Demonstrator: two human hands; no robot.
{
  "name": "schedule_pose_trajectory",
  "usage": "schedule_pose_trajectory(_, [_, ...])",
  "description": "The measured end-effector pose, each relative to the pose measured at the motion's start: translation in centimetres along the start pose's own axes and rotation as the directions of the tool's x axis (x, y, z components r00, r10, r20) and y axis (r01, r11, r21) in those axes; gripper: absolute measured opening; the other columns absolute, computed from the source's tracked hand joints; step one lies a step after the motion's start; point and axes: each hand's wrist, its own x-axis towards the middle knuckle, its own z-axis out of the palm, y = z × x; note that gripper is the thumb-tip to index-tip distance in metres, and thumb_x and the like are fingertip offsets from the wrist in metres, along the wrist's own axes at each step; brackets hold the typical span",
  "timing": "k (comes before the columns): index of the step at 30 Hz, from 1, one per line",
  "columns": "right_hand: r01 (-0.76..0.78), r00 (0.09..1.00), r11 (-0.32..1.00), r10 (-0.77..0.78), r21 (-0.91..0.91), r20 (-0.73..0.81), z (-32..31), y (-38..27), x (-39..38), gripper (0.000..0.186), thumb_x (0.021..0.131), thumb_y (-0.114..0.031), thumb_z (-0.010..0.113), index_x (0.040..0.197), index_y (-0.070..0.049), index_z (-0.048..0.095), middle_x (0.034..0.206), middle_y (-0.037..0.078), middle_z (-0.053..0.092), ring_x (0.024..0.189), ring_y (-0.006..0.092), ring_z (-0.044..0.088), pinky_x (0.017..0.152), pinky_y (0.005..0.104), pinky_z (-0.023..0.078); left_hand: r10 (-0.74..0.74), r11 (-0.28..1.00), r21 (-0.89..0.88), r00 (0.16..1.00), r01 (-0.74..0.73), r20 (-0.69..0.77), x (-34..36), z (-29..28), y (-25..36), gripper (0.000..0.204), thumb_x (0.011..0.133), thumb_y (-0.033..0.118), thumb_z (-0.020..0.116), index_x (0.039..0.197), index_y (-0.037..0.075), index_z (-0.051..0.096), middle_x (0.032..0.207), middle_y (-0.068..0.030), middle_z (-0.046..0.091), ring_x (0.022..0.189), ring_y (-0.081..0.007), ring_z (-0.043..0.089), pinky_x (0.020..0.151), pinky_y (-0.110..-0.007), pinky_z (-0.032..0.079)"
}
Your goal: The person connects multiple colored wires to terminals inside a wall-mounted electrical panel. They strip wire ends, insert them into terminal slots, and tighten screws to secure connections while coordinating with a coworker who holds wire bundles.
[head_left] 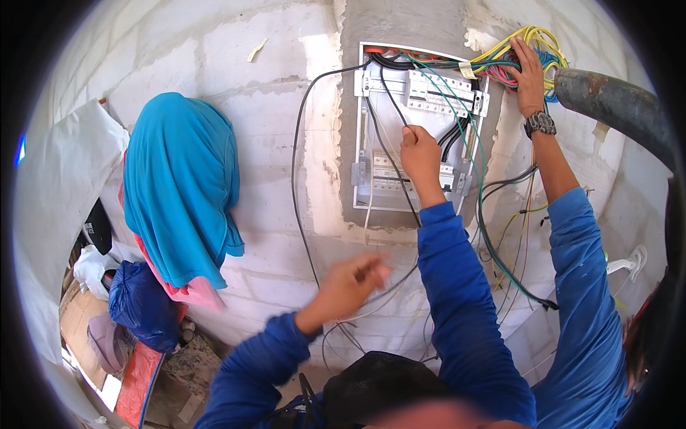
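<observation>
My right hand [421,159] is closed, pinching a black cable [390,91] that runs down from the top of an open white electrical panel box [359,136] in the wall. Lower and to the left, my left hand [351,284] hangs in front of the wall, smeared by motion, its fingers bent. Whether it holds anything cannot be made out. Inside the box, an upper row of circuit breakers [437,91] and a lower row [389,175] sit on rails. Thin green wires [477,143] hang across the box's right side.
A co-worker's hand [529,75] with a wristwatch [539,123] rests at a bundle of coloured wires [532,36] beside a thick dark pipe [607,100]. Loose cables [493,247] dangle below. Blue cloth [179,186] hangs on the left wall above a dark blue bag [143,307].
</observation>
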Motion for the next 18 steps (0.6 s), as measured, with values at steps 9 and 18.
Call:
schedule_pose_trajectory(9, [0.156,0.984,0.987,-0.151,0.040,-0.097,3.5,-1.4,0.1,0.026,0.101,-0.016,0.061,0.121,-0.009,0.075,0.098,0.028,0.074,0.093,0.0504,0.070,0.081,0.0548,0.056,0.956,-0.102,0.951,0.235,-0.291,0.174,23.4,-9.9,21.2,0.064,0.090,0.017,0.077,0.151,0.016,0.058,0.157,-0.0223,0.048,0.146,-0.0457,0.044,0.114,-0.060,0.041])
schedule_pose_trajectory(18, [0.094,0.991,0.969,-0.114,0.227,0.074,3.3,-0.1,2.3,0.027,0.102,-0.017,0.063,0.122,-0.006,0.077,0.100,0.025,0.077,0.091,0.0436,0.075,0.083,0.0485,0.058,0.858,-0.118,0.993,0.501,-0.025,0.115,33.1,-7.9,23.7,0.112,0.075,0.035,0.087,0.169,0.016,0.029,0.169,-0.0330,0.025,0.157,-0.0552,0.018,0.127,-0.069,0.014])
